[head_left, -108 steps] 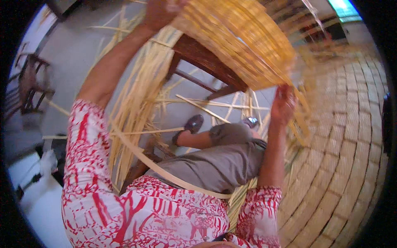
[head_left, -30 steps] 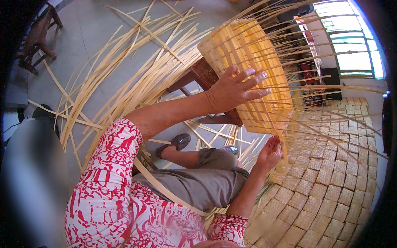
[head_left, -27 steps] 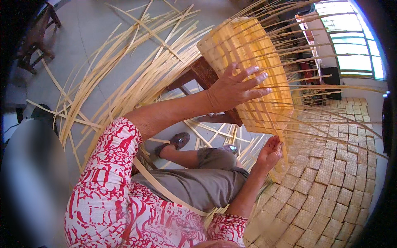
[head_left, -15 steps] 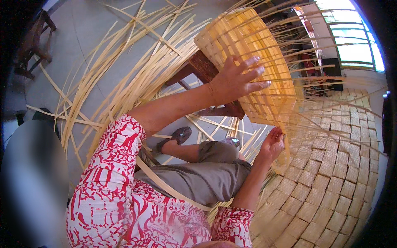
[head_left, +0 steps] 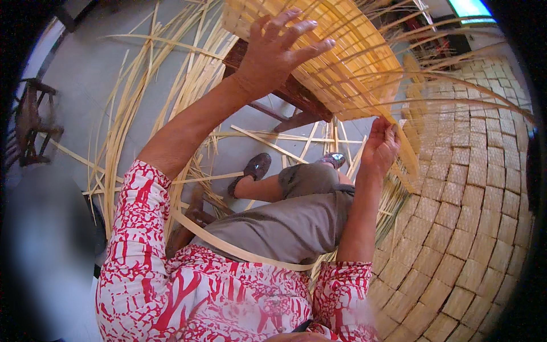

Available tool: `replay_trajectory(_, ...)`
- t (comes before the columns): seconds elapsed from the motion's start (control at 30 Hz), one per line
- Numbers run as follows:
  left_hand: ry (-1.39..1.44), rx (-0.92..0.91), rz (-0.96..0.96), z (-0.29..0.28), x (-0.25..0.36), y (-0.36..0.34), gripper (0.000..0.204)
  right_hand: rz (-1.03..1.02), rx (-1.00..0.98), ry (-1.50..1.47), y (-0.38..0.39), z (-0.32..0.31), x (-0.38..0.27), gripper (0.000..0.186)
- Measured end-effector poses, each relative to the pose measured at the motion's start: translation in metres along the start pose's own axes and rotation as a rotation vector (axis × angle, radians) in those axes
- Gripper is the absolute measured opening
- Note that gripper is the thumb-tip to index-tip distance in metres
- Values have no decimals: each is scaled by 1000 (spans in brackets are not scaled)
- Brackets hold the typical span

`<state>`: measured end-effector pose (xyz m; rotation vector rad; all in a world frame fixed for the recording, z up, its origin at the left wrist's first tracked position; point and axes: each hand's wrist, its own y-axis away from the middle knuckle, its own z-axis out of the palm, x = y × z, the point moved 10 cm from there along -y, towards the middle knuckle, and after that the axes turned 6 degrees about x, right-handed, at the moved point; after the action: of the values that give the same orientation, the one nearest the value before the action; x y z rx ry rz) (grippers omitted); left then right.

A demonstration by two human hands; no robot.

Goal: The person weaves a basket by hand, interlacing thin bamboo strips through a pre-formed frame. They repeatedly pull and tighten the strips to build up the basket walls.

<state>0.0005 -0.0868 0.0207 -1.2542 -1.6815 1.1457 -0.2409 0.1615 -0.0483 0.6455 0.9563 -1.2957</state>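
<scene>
Yellow and woven, the basket (head_left: 350, 65) sits at one o'clock on a brown wooden stool (head_left: 307, 106), left hand (head_left: 278, 48) spread on it, right hand (head_left: 380, 143) pinching a flat yellow strip (head_left: 406, 149), thin tan sticks (head_left: 456, 101) poking out towards two, pale strips (head_left: 185, 77) at eleven, woven tan squares (head_left: 456, 228) at four.

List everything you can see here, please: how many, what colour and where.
Woven basket: one, yellow, top centre
Hanging strip: at least one, yellow, basket's lower-right corner
Loose strips: many, pale yellow, left and centre
Curved strip: one, pale, across trousers
Wooden stool: one, dark brown, below basket
Wooden furniture: dark brown, far left
Floor: one, grey, left
Woven squares: many, straw, right
Window: one, turquoise, top right
Shoes: two, dark, centre
Trousers: one pair, grey-brown, centre
Shirt: one, red-white, bottom
Left grip: one, bare, spread against basket
Right grip: one, bare, seemingly pinching hanging strip
</scene>
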Motion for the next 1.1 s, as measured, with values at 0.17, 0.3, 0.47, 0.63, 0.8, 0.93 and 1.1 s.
replay_trajectory(0.17,26,-11,-74,-4,0,1,42,-14,-20,53,-6,-8,1,14)
replay_trajectory(0.3,10,8,-109,-9,-5,1,41,-2,-6,66,3,2,-6,15)
replay_trajectory(0.47,37,45,-93,-14,-5,2,41,55,-43,0,2,5,-2,15)
replay_trajectory(0.63,27,3,-121,-4,-6,1,41,139,-88,-133,-3,1,3,12)
replay_trajectory(0.8,152,20,-142,2,-41,10,40,152,-301,-101,14,34,20,12)
replay_trajectory(0.93,315,159,-130,-47,-12,-4,38,242,-182,-87,41,56,31,21)
replay_trajectory(1.1,694,-109,-85,-25,66,-19,33,281,-230,-100,71,86,29,17)
